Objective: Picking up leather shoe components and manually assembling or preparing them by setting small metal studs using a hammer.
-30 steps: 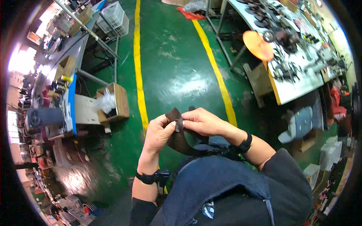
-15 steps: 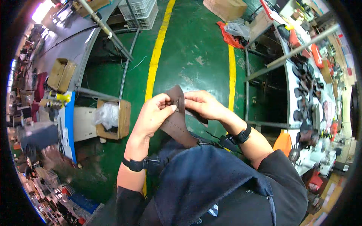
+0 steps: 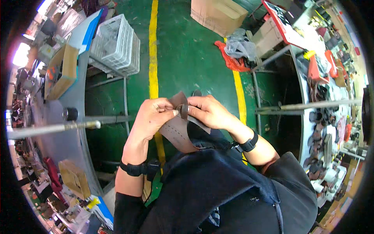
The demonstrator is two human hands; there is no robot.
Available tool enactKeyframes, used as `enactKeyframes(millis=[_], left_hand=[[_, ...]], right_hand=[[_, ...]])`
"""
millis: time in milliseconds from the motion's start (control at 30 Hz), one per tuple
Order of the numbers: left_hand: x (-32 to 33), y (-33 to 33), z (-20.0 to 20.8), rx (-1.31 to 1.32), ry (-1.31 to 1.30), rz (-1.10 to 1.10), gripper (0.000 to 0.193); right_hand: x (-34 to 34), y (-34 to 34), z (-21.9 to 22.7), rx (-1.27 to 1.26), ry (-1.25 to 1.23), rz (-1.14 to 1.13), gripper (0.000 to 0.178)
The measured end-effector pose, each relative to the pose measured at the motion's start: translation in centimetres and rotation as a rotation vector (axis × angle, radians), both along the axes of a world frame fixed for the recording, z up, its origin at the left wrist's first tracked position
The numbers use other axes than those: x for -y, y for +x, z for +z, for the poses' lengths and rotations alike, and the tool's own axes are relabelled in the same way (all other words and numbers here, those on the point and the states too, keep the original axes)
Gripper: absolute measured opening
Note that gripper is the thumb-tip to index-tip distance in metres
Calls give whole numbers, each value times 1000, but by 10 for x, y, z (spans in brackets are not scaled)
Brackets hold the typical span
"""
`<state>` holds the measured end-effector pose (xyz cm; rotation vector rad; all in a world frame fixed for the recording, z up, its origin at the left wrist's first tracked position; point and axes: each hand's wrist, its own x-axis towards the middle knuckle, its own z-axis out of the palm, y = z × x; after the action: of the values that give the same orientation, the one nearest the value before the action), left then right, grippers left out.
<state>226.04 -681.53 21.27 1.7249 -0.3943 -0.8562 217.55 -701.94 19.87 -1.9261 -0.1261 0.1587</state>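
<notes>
A brown leather-like piece (image 3: 176,134) with a row of small slits hangs in front of my body, curving down toward my waist. My left hand (image 3: 152,119) grips its upper left part, thumb lying on top near the middle. A narrow, darker brown strap end (image 3: 184,111) stands up from the piece, pinched between the thumb and fingers of my right hand (image 3: 210,112). The fingertips of both hands nearly meet around this strap. Part of the piece extends below my right hand. Its underside and my curled fingers behind it are hidden.
Yellow lines (image 3: 153,58) edge a green floor aisle. On the left are a grey bench with cardboard boxes (image 3: 74,178) and stacked white crates (image 3: 126,46). At right stand a large carton (image 3: 218,15), red and clear plastic bags (image 3: 238,48) and a table with dark pieces.
I have moved forward along the aisle, so the carton and crates are nearer. The narrow strap end now stands out between my fingertips; both hands keep their hold on the brown piece.
</notes>
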Motion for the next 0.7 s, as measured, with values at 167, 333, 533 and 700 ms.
enactKeyframes(millis=[167,333,533,700], left_hand=[[83,159,-16,88,-110,67,5],[147,301,18,222,-8,136,9],[224,492,4,288,-163,168,25],[300,662,-2,341,-274,53,55]], right_hand=[[78,172,-9,-61,3,-28,21],[141,329,9,-29,270,-46,21],[211,532,-17,-80,198,1,29],[282,678,-5,-141,430,-134,29]])
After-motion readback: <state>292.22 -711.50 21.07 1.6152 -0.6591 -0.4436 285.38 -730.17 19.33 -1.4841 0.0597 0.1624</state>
